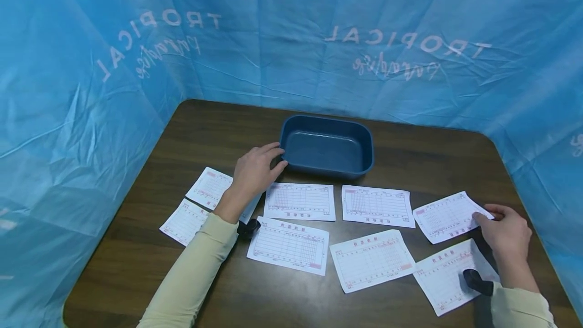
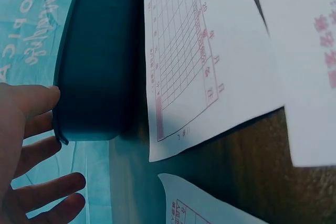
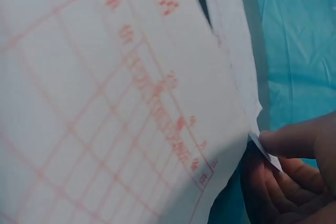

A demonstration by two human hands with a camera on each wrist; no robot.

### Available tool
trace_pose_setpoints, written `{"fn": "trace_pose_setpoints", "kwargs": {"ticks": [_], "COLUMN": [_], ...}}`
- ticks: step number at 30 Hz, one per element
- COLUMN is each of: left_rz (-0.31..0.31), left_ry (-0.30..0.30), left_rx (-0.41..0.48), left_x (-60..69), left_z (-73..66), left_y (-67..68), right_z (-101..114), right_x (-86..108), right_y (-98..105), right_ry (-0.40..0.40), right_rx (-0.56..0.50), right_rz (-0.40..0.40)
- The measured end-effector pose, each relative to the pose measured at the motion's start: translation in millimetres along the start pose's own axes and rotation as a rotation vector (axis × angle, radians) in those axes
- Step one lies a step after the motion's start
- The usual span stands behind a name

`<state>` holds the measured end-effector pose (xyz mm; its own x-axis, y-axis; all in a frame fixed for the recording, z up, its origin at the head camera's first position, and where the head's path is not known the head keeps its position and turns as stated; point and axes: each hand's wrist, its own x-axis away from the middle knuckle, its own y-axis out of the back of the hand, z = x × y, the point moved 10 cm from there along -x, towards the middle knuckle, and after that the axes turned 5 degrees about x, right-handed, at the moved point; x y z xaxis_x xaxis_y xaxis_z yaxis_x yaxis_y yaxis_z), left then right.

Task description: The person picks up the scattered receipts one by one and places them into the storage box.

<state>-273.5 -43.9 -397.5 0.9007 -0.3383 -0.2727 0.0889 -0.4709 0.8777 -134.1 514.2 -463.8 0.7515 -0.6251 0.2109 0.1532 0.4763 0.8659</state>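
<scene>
A dark blue plastic bin stands at the table's back. My left hand is at its left end, with thumb and finger gripping the rim near the front corner; the other fingers are spread clear of it. My right hand pinches the right corner of a printed paper slip between thumb and fingers, and that corner is bent up. Below it lies another slip, partly under the right wrist strap. My left forearm hides parts of the slips at left.
Several more red-printed slips lie on the brown table: two in front of the bin, one at front centre, one to its right, and others at left. A blue printed curtain hangs around the table.
</scene>
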Motion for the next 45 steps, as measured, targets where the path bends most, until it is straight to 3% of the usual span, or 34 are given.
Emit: {"fn": "trace_pose_setpoints", "kwargs": {"ticks": [13,17,32,39,45], "left_rz": [-0.035,-0.031,0.0,0.009,0.003], "left_ry": [-0.001,0.0,0.017,0.033,0.034], "left_rx": [-0.014,-0.014,-0.008,0.008,0.033], "left_x": [0.0,-0.5,-2.0,-1.8,-1.1], "left_z": [-0.2,-0.4,2.0,3.8,3.6], "left_y": [2.8,1.7,-2.8,-4.5,-5.3], "right_z": [-8.0,-10.2,-19.2,-10.4,1.8], "right_x": [0.4,-1.3,8.8,14.8,17.1], "right_y": [14.6,24.5,48.8,57.0,58.6], "right_ry": [-0.052,-0.079,-0.207,-0.137,-0.123], "right_rx": [-0.127,-0.187,-0.721,-0.869,-0.99], "right_rz": [-0.018,-0.065,-0.199,-0.307,-0.314]}}
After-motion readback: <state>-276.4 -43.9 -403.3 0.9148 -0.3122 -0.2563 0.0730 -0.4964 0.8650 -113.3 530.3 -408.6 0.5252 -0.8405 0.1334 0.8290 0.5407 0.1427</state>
